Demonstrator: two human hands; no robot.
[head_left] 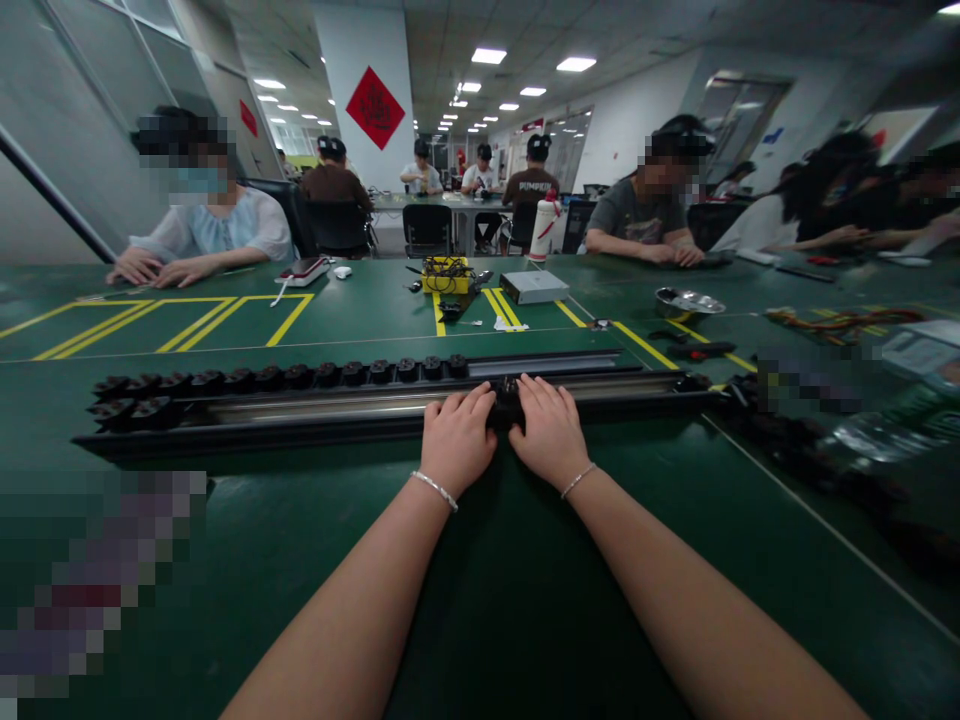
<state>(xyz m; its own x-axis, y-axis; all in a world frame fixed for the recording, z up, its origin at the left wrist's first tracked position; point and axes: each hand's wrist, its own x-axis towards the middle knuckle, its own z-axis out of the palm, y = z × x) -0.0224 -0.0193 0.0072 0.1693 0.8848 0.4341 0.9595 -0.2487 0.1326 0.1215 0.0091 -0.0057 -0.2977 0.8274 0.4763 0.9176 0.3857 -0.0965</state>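
Black module (507,402) on rail (592,384) in closed fingers (480,400) of left hand (457,437), right hand (550,434); sockets (285,377) leftward.

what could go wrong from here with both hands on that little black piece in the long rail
1. The left hand and the right hand crowd the small black piece closely. If it slips, a fingertip might get pinched against the long rail.
2. No clamp shows on the rail. A hard push could slide it over the green table and jolt the row of black parts seated further left.
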